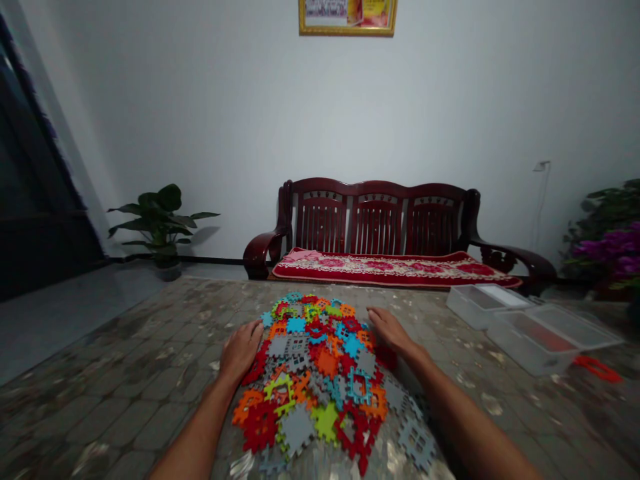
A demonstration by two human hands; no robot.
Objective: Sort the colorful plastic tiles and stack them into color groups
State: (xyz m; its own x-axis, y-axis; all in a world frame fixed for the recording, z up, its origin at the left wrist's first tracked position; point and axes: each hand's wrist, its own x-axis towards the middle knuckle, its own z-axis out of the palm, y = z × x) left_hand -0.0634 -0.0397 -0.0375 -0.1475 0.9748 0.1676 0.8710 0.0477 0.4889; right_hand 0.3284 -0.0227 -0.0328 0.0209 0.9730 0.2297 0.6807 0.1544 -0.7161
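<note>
A heap of flat plastic puzzle tiles with toothed edges [327, 363] lies on the patterned table, in red, orange, grey, blue and lime green. Some tiles are solid and others have cut-out windows. My left hand [242, 348] rests against the heap's left edge, its fingers stretched forward and holding nothing. On the opposite side my right hand [389, 328] lies along the heap with fingers extended, near a red tile [386, 358] partly under the wrist. A grey windowed tile [417, 443] sits at the near right, inside my right forearm.
Two clear plastic boxes [530, 350] stand at the table's right, one with something orange inside. An orange-red piece [599, 368] lies beside them. Beyond the table is a dark wooden bench [377, 227] with a red patterned cover. Potted plants [165, 223] flank the room.
</note>
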